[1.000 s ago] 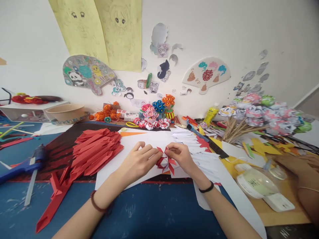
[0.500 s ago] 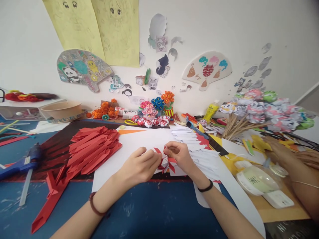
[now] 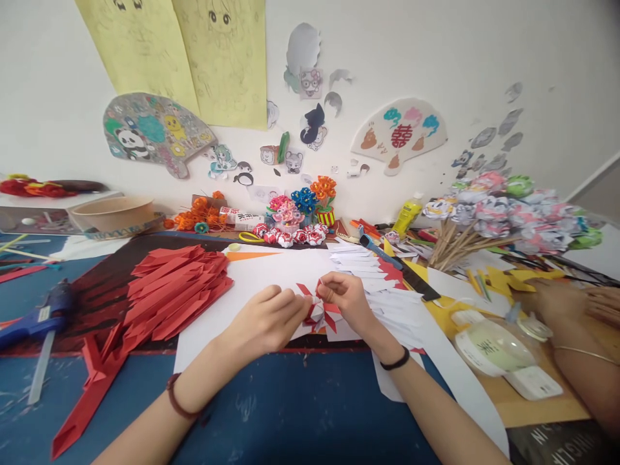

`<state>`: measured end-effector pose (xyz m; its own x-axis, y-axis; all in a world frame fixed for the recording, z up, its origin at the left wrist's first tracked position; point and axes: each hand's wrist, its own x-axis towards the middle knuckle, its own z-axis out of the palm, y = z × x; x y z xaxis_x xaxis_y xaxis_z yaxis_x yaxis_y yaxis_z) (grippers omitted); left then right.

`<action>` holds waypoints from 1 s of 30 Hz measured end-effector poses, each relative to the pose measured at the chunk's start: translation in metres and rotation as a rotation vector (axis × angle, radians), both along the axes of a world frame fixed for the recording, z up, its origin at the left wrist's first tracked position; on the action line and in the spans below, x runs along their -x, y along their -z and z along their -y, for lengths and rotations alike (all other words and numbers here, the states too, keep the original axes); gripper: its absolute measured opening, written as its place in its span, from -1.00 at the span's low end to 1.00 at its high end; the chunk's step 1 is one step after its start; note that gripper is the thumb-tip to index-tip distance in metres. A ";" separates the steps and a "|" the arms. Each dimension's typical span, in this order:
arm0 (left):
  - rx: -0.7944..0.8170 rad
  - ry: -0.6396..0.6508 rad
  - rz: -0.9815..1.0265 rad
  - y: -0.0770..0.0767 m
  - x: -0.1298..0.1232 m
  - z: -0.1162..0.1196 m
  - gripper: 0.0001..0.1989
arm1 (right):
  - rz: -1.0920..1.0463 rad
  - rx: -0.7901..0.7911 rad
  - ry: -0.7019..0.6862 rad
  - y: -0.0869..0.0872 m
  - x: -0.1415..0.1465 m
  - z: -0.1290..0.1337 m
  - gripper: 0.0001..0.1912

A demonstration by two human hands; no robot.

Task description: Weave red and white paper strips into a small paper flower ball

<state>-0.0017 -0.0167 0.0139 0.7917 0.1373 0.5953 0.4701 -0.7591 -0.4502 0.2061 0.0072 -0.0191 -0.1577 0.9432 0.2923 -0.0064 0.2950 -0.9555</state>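
Observation:
A red and white folded paper flower [image 3: 323,314] is held between my two hands over a white sheet. My left hand [image 3: 274,316] has its fingers curled and pinches the flower's left side. From the right, my right hand [image 3: 346,302] pinches a red paper tip at the top of it. Red folded strips [image 3: 177,290] lie in a heap to the left. White folded strips [image 3: 392,316] are spread just right of my right hand, partly behind it.
A blue glue gun [image 3: 46,313] lies at the left. At the right are a clear bottle [image 3: 494,349], paper flowers on sticks [image 3: 504,216] and another person's arm [image 3: 576,349]. Small finished flowers [image 3: 290,236] stand along the wall.
The whole view has shifted slightly. My left hand is a little lower at the flower's left side, and more of the red tips shows between my hands. Both hands still grip the flower.

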 end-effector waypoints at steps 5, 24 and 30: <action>0.224 -0.202 0.216 -0.001 0.000 -0.003 -0.84 | -0.013 0.022 0.082 -0.001 0.000 -0.005 -0.65; 0.893 -0.169 0.725 0.008 -0.012 -0.009 -0.92 | 0.069 -0.078 0.226 -0.002 -0.006 -0.007 -0.71; 1.077 -0.238 0.895 0.012 -0.007 -0.017 -0.78 | 0.615 -0.593 0.086 -0.004 0.003 0.005 -0.78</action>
